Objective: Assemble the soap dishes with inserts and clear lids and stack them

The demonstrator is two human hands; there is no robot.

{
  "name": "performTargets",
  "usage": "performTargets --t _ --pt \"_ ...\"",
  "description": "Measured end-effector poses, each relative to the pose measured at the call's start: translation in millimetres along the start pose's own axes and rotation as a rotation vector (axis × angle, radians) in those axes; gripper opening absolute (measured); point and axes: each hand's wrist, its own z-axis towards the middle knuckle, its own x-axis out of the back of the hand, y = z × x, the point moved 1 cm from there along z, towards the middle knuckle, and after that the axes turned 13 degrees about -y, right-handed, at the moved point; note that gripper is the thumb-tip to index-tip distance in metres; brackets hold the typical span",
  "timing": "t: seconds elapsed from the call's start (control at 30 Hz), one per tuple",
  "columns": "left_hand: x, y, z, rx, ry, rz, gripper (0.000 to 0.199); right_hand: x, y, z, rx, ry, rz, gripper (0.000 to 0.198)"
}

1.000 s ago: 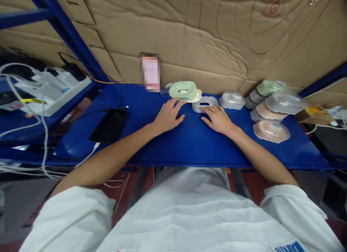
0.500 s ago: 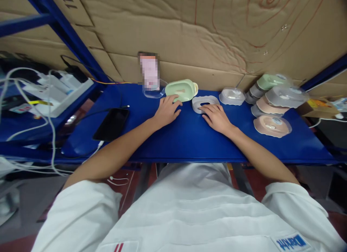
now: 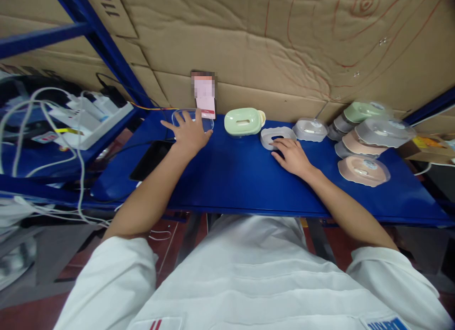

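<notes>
Left hand [image 3: 191, 135] spread wide over clear lid [image 3: 207, 124]; right hand [image 3: 293, 156] half-curled on grey container [image 3: 266, 139]; either grip unclear. Likely lid handling; lifting calls for closed fingers.

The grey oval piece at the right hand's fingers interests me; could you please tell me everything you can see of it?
The grey oval piece looks like smooth plastic, with a wavy upper rim, a low side wall and a dark, elongated opening in its middle. It lies flat on the blue table, between the green dish and a grey box with a clear cover. The right hand appears to rest its fingers on it, hiding part of its near right side.
</notes>
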Motion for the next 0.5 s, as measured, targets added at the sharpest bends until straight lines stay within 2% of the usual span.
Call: performTargets --t 0.07,0.13,0.33,0.5 --pt "-1.7 -8.8 4.7 0.165 0.004 0.053 0.079 0.1 -0.1 0.1 0.0 -0.001 0.001 0.044" --pt "-4.7 -10.7 7.8 0.207 -0.066 0.114 0.069 0.5 -0.2 0.0 0.001 -0.002 0.004 0.044" --pt "-1.2 1.1 -0.7 0.077 -0.149 0.254 0.043 1.5 -1.0 -0.9 -0.004 -0.018 0.004 0.044" --pt "-1.0 15.2 -18.7 -0.023 -0.219 0.26 0.046 2.6 -2.3 -0.9 -0.015 -0.021 -0.003 0.044"
